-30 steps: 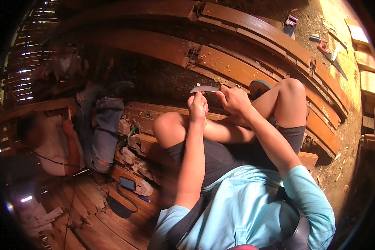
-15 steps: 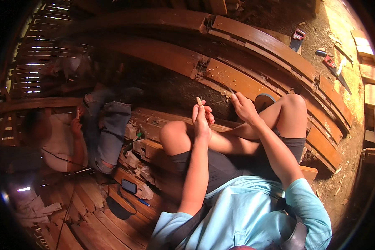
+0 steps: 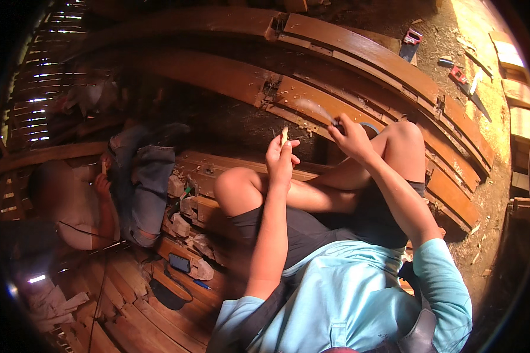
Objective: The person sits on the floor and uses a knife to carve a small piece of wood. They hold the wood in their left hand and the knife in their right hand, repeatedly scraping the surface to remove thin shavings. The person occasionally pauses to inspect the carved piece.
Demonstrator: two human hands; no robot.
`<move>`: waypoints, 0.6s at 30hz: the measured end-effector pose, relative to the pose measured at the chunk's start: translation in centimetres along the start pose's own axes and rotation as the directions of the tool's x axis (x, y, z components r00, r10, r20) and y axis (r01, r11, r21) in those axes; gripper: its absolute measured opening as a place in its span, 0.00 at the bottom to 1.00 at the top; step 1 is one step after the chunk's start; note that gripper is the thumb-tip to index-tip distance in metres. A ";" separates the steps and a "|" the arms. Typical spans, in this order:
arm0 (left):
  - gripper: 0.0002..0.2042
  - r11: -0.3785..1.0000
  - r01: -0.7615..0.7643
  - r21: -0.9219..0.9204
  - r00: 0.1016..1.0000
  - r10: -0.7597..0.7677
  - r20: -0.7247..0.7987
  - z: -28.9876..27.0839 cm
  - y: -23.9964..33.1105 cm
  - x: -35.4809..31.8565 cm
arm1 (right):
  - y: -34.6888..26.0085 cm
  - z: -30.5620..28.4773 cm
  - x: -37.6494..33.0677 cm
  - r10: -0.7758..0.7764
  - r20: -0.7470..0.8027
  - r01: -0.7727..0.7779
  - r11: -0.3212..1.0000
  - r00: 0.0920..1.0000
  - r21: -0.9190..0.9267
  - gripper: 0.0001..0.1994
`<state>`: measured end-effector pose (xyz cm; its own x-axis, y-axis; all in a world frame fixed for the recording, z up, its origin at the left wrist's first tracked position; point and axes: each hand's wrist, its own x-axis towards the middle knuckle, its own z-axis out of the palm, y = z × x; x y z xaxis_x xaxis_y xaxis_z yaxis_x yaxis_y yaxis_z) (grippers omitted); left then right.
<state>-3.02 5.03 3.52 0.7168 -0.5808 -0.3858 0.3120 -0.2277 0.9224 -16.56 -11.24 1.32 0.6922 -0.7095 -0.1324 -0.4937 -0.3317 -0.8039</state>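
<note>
My left hand (image 3: 280,162) is closed on a small, pale piece of wood (image 3: 285,134), whose upper end stands out above the fingers. Off to its right, my right hand (image 3: 352,138) grips what looks like a knife (image 3: 315,109). The blade is smeared by motion and points up and left, apart from the wood; its handle is mostly hidden in my fingers. Both hands are raised in front of my bent knees.
Long brown boards (image 3: 359,52) with small shavings run across ahead. At right lie red-handled saws (image 3: 458,75). A phone (image 3: 179,263), a blue pen (image 3: 202,284) and rough wood blocks (image 3: 179,225) lie at left. Another person (image 3: 79,203) sits there, holding a small piece.
My right hand has turned and lifted slightly, and the knife blade has swung up and left, away from my hand. The piece of wood now stands more upright in my left hand. The view has shifted slightly.
</note>
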 end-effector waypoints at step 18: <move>0.07 0.589 0.076 0.804 0.936 0.237 -0.262 2.8 -4.0 7.0 | 1.0 1.8 0.7 0.037 0.216 0.019 0.967 0.976 -0.252 0.16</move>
<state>-1.01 -0.31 -2.79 0.9079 -0.3926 -0.1471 -0.2632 -0.8068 0.5289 -15.64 -11.00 -0.63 0.7708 -0.5702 -0.2842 -0.5972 -0.4913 -0.6340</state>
